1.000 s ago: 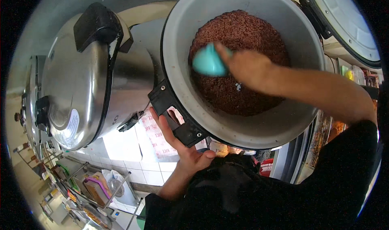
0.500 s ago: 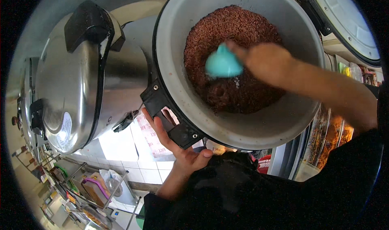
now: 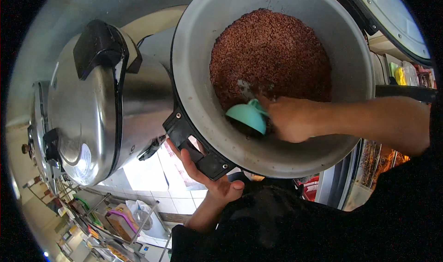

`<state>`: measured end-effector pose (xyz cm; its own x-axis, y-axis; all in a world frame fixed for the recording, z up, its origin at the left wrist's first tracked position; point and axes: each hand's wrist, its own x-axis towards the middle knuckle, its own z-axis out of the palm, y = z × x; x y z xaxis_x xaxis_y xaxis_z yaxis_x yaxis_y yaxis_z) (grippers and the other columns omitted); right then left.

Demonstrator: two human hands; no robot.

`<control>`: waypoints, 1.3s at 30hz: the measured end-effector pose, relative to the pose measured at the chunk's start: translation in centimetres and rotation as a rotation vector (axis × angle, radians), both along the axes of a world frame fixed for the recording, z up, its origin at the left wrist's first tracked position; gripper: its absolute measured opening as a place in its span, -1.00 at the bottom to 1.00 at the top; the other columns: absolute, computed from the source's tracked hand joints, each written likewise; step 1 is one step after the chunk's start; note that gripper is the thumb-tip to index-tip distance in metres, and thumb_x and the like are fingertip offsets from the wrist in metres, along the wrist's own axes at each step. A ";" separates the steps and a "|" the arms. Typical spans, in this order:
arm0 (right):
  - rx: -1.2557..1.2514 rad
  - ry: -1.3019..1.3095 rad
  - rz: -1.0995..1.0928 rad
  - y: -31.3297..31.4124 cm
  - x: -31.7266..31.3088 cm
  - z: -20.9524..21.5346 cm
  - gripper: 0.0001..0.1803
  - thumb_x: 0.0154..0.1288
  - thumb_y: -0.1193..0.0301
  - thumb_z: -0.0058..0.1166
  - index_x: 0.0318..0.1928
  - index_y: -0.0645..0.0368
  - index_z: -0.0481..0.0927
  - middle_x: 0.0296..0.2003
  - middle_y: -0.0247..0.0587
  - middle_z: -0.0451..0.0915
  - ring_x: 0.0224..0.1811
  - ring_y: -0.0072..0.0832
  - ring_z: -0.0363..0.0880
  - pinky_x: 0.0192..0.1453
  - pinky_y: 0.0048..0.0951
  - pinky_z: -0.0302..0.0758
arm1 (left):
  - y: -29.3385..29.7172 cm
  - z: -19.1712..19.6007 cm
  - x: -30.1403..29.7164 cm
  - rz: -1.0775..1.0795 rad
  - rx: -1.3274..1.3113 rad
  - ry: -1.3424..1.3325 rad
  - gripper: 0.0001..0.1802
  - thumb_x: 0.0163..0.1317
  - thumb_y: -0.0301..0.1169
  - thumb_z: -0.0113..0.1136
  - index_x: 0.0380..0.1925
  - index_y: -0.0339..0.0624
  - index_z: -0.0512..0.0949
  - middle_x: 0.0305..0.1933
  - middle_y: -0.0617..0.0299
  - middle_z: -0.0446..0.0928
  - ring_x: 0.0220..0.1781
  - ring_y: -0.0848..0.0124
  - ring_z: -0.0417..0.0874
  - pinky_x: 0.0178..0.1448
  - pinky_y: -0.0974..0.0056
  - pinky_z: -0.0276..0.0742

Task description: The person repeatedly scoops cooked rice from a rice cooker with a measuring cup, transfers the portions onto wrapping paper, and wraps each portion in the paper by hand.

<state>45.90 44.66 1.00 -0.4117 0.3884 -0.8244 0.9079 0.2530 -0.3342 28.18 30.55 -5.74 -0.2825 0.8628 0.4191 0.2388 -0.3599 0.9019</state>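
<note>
A large grey pot (image 3: 196,82), tipped toward me, has reddish-brown cooked rice (image 3: 272,54) covering its bottom. My right hand (image 3: 295,119) is closed around the handle of a turquoise plastic cup (image 3: 248,116), blurred slightly by motion. The cup is down against the rice at its near edge, and what it contains is hidden. At the pot's lower left, my left hand (image 3: 216,184) holds the black side handle (image 3: 210,165) from below. Its fingers curl behind and show through the slot, while the thumb sticks out to the side.
To the left stands a closed steel rice cooker (image 3: 85,109) with black latches. An open lid (image 3: 387,17) is hinged at the upper right. Shelves with bins (image 3: 122,222) are at lower left, and a glowing orange grill-like appliance (image 3: 383,162) is at lower right.
My right hand has brought the cup down and toward me, from the middle of the rice to its near edge. My left hand keeps its hold on the handle. The view has shifted slightly.
</note>
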 end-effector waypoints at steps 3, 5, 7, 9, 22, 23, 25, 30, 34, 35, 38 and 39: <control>-0.209 0.001 -0.049 2.6 0.2 2.5 -0.24 0.18 0.55 -0.12 0.42 0.33 0.02 -0.50 0.16 0.61 -0.66 -0.23 0.61 -0.51 -0.21 0.61 | -0.5 0.4 -0.7 -0.077 -0.050 -0.060 0.24 0.11 0.12 0.30 0.46 -0.01 -0.41 0.48 -0.19 -0.71 0.55 -0.10 -0.19 0.50 -0.09 0.02; 0.019 -0.043 -0.155 4.3 1.1 3.1 -0.20 0.16 0.59 -0.09 0.43 0.34 -0.03 -0.46 0.18 0.60 -0.59 -0.17 0.63 -0.47 -0.17 0.61 | 0.0 0.8 -0.4 -0.147 -0.023 0.009 0.23 0.13 0.12 0.28 0.46 -0.01 -0.42 0.48 -0.19 -0.72 0.55 -0.10 -0.19 0.50 -0.09 0.02; 0.170 -0.054 -0.117 4.7 0.8 -0.1 -0.16 0.13 0.61 -0.05 0.43 0.39 -0.08 -0.38 0.22 0.61 -0.44 -0.07 0.66 -0.33 -0.15 0.62 | 0.1 0.4 -0.1 -0.147 -0.037 -0.004 0.22 0.13 0.15 0.26 0.46 -0.01 -0.41 0.48 -0.20 -0.71 0.55 -0.11 -0.19 0.50 -0.10 0.01; 0.323 0.023 0.001 2.9 -0.4 -2.3 -0.14 0.14 0.60 -0.05 0.41 0.50 -0.14 -0.31 0.28 0.61 -0.21 0.03 0.66 -0.10 -0.13 0.59 | 0.0 0.5 -0.4 -0.131 -0.059 -0.008 0.21 0.14 0.17 0.23 0.46 -0.01 -0.41 0.48 -0.21 -0.71 0.55 -0.11 -0.19 0.50 -0.11 0.01; 0.254 0.211 -0.091 1.5 0.8 4.3 -0.36 0.28 0.51 -0.10 0.33 0.49 0.09 -0.43 0.26 0.59 -0.37 0.07 0.64 -0.20 -0.06 0.58 | -0.2 1.1 -0.6 -0.050 -0.035 0.184 0.16 0.17 0.22 0.12 0.44 -0.19 -0.32 0.53 -0.15 -0.50 0.56 -0.02 -0.21 0.52 -0.10 -0.14; 0.266 0.160 -0.112 1.6 0.0 3.5 -0.36 0.28 0.50 -0.09 0.34 0.46 0.09 -0.42 0.26 0.59 -0.36 0.06 0.65 -0.20 -0.06 0.58 | -0.1 0.8 -0.6 -0.091 -0.042 0.098 0.15 0.18 0.15 0.16 0.45 -0.17 -0.33 0.51 -0.22 -0.56 0.56 -0.06 -0.28 0.52 -0.12 -0.17; 0.286 0.109 -0.133 1.3 -1.2 3.7 -0.35 0.28 0.50 -0.08 0.35 0.43 0.09 -0.41 0.26 0.59 -0.35 0.06 0.65 -0.20 -0.05 0.58 | -0.2 0.3 -0.8 -0.138 -0.043 0.006 0.14 0.19 0.05 0.23 0.45 -0.15 -0.34 0.49 -0.28 -0.62 0.56 -0.12 -0.35 0.53 -0.13 -0.22; 0.318 0.232 -0.226 0.6 -0.1 4.2 -0.34 0.25 0.50 -0.10 0.34 0.45 0.08 -0.37 0.34 0.59 -0.28 0.13 0.64 -0.10 -0.04 0.55 | -0.2 0.0 -1.0 -0.176 -0.008 -0.017 0.16 0.17 0.01 0.26 0.45 -0.21 -0.34 0.48 -0.32 -0.62 0.55 -0.16 -0.36 0.52 -0.12 -0.26; 0.356 0.205 -0.144 0.6 -0.2 3.1 -0.34 0.27 0.48 -0.06 0.34 0.45 0.09 -0.36 0.33 0.59 -0.25 0.11 0.63 -0.08 -0.02 0.53 | -0.5 -0.2 -1.5 -0.159 -0.018 0.078 0.16 0.16 0.00 0.28 0.45 -0.24 -0.31 0.49 -0.36 -0.54 0.56 -0.15 -0.41 0.51 -0.13 -0.29; 0.481 0.231 -0.069 0.6 0.0 3.2 -0.32 0.25 0.50 -0.05 0.35 0.45 0.07 -0.38 0.32 0.59 -0.24 0.11 0.63 -0.10 -0.01 0.53 | -0.6 -0.4 -1.6 -0.163 -0.032 0.075 0.17 0.15 0.00 0.28 0.45 -0.22 -0.32 0.49 -0.35 -0.55 0.56 -0.14 -0.40 0.52 -0.12 -0.29; 0.421 0.235 -0.050 1.4 0.2 2.9 -0.31 0.24 0.53 -0.07 0.36 0.42 0.04 -0.40 0.30 0.59 -0.27 0.14 0.63 -0.14 -0.01 0.54 | -0.5 -0.2 -1.4 -0.182 -0.042 0.047 0.18 0.15 0.01 0.30 0.45 -0.20 -0.33 0.49 -0.33 -0.59 0.56 -0.12 -0.39 0.52 -0.11 -0.30; 0.313 0.160 -0.094 1.1 0.1 2.6 -0.30 0.22 0.55 -0.08 0.36 0.38 0.05 -0.40 0.29 0.59 -0.31 0.14 0.63 -0.15 -0.02 0.56 | -0.5 -0.2 -1.3 -0.193 -0.042 0.021 0.19 0.14 0.02 0.30 0.45 -0.19 -0.34 0.49 -0.31 -0.62 0.56 -0.12 -0.38 0.53 -0.10 -0.30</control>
<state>46.03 45.80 3.59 -0.4766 0.6542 -0.5872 0.8744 0.2839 -0.3934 26.88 30.07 -5.94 -0.1020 0.9171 0.3853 0.1882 -0.3625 0.9128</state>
